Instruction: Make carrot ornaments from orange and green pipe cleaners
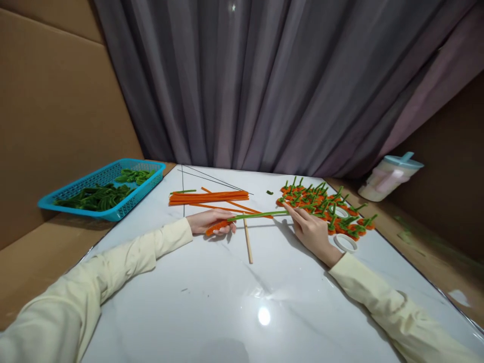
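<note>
My left hand (pixel 209 221) lies on the white table (pixel 227 302) with its fingers closed round the orange end (pixel 216 228) of a pipe-cleaner piece. A green pipe-cleaner stem (pixel 260 215) runs from there rightward to my right hand (pixel 310 229), whose fingertips pinch its far end. Behind my right hand lies a heap of several orange pieces with green stems (pixel 325 206). A thin wooden stick (pixel 247 240) lies on the table between my hands.
A bundle of straight orange pipe cleaners (pixel 209 197) lies behind my left hand, with thin wires (pixel 212 177) beyond. A blue basket (pixel 143 187) of green pieces sits at left. A white tape roll (pixel 345 242) and a lidded plastic jug (pixel 389 176) are at right.
</note>
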Available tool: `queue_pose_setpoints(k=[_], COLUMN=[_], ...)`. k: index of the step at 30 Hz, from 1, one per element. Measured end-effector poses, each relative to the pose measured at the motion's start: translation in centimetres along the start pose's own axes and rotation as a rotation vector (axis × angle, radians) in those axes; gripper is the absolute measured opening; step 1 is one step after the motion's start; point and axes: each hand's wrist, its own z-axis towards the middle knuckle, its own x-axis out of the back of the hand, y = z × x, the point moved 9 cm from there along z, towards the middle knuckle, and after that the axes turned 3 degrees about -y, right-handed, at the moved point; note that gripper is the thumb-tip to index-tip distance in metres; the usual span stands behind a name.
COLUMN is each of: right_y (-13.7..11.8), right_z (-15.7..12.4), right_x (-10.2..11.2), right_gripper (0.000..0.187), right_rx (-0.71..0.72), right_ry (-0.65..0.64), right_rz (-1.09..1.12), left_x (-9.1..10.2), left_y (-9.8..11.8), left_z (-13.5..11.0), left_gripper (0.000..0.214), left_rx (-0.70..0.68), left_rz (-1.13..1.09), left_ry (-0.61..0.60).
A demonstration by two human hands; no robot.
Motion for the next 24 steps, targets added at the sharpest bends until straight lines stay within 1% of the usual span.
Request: queue_pose_setpoints(k=[2, 4, 6, 8, 10, 12, 14, 16, 18, 20, 22, 24], right_y=[0.4, 0.4, 0.2, -0.7, -2.2, -4.4, -6.8, -8.9, -10.4, -11.1, -10.9, -10.2], right_z=[0.0, 0.0, 0.2, 0.5, 1.0, 1.5, 2.0, 2.4, 2.6, 2.5, 2.3, 2.2], right_x=[-0.1, -0.3, -0.5, -0.5, -0.6, -0.6, -0.8, -1.1, -1.5, -1.8, -1.7, -1.4], right_gripper=[0.042, 0.038, 0.035, 0.036, 0.038, 0.039, 0.037, 0.034, 0.03, 0.027, 0.027, 0.028], right_rx=[-0.037, -0.04, -0.013, 0.049, 0.141, 0.243, 0.335, 0.424, 0.505, 0.562, 0.573, 0.544], right_ry=[0.005, -0.022, -0.057, -0.091, -0.133, -0.184, -0.234, -0.263, -0.261, -0.233, -0.179, -0.112], right_rz=[-0.046, -0.115, -0.157, -0.122, -0.008, 0.15, 0.299, 0.384, 0.39, 0.356, 0.32, 0.296], left_x=[0.1, 0.2, 0.3, 0.2, -0.1, -0.4, -0.7, -0.9, -1.1, -1.1, -0.9, -0.8], left_y=[0.1, 0.1, 0.0, 0.0, 0.0, -0.1, -0.1, 0.0, 0.0, 0.0, -0.1, -0.2], left_z=[0.1, 0.2, 0.2, 0.2, 0.2, 0.2, 0.2, 0.1, 0.0, -0.1, -0.2, -0.3], left_gripper=[0.027, 0.025, 0.023, 0.023, 0.023, 0.023, 0.022, 0.024, 0.027, 0.028, 0.024, 0.023], left_rx=[-0.024, -0.041, -0.052, -0.055, -0.05, -0.041, -0.031, -0.016, -0.001, 0.011, 0.015, 0.011], left_rz=[-0.007, -0.018, -0.029, -0.031, -0.023, -0.013, -0.007, 0.001, 0.015, 0.032, 0.042, 0.051], left_ry=[0.011, 0.022, 0.024, 0.016, 0.002, -0.011, -0.016, -0.022, -0.028, -0.035, -0.036, -0.039])
